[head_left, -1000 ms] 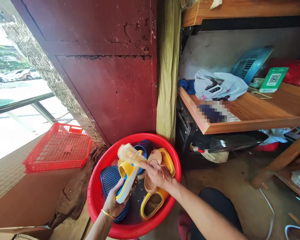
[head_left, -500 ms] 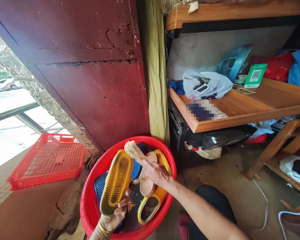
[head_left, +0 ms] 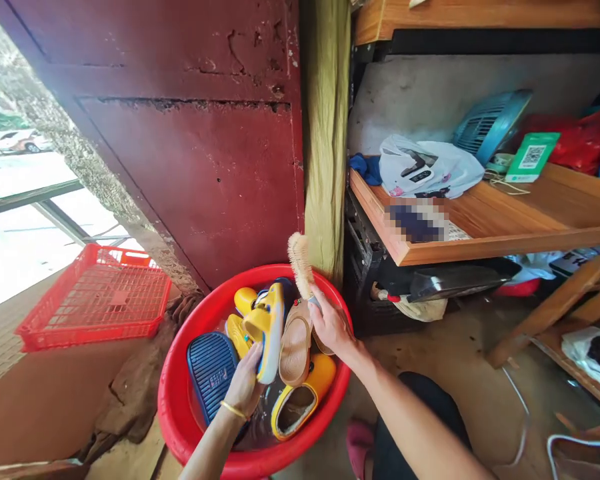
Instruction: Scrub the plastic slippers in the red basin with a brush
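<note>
L hand [head_left: 246, 385], w/ a yellow bangle [head_left: 234, 409] at the wrist, is clamped on the heel end of a yellow slipper [head_left: 270, 333], tipped on its side over the red basin [head_left: 176, 427], its toe end up & pale sole edge facing R. R hand [head_left: 332, 328] is closed round the handle of a brush [head_left: 299, 261], bristled head pointing up near the basin's far rim, apart from the slipper. In the basin, w/ dark water [head_left: 265, 407] showing btwn the footwear: a ribbed navy slipper [head_left: 211, 367] just L of the L hand, a tan clog [head_left: 295, 350] below the R hand, & a yellow clog [head_left: 323, 381] nearer the wearer, opening up (inside looks brownish). Red crate [head_left: 121, 298] sits off to the L, apart from the basin; maroon door [head_left: 195, 173] stands behind.
</note>
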{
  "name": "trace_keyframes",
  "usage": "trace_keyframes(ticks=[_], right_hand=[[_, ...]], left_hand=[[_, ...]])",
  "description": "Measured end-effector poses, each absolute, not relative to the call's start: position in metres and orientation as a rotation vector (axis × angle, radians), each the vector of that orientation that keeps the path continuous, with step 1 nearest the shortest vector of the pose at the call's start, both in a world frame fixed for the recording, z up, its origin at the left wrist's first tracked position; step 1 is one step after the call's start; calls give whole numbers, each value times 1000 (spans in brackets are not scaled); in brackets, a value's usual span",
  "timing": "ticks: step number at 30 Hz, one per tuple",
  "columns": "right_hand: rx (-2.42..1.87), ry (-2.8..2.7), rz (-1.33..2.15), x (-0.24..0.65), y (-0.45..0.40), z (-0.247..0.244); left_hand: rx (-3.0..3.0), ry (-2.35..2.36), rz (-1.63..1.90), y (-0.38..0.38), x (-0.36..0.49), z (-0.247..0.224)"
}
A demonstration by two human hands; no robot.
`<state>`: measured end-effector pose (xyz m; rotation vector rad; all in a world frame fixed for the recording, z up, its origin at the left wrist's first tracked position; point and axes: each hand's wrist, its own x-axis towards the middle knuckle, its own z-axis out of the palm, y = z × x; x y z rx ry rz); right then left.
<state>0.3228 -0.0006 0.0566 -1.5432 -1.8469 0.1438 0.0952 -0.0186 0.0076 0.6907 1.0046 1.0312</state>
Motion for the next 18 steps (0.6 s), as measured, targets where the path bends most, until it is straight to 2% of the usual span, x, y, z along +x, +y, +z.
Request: trace_keyframes(ticks=[4, 8, 11, 13, 15, 18], right_hand=[[-1470, -1922, 139, 319, -9, 58], [-1920, -2122, 156, 319, -6, 35], [-2101, -2210, 217, 323, 2, 12], [-2087, -2260, 236, 326, 5, -1], [-2051, -2296, 239, 327, 8, -9], [-2057, -2284, 224, 323, 11, -15]], left_hand=[[892, 889, 1038, -13, 130, -3], [1240, 987, 953, -12, 137, -25], [1463, 1113, 967, 0, 108, -31], [1544, 1337, 1006, 12, 74, -29], [1637, 1791, 953, 21, 38, -28], [1627, 2192, 573, 18, 6, -38]])
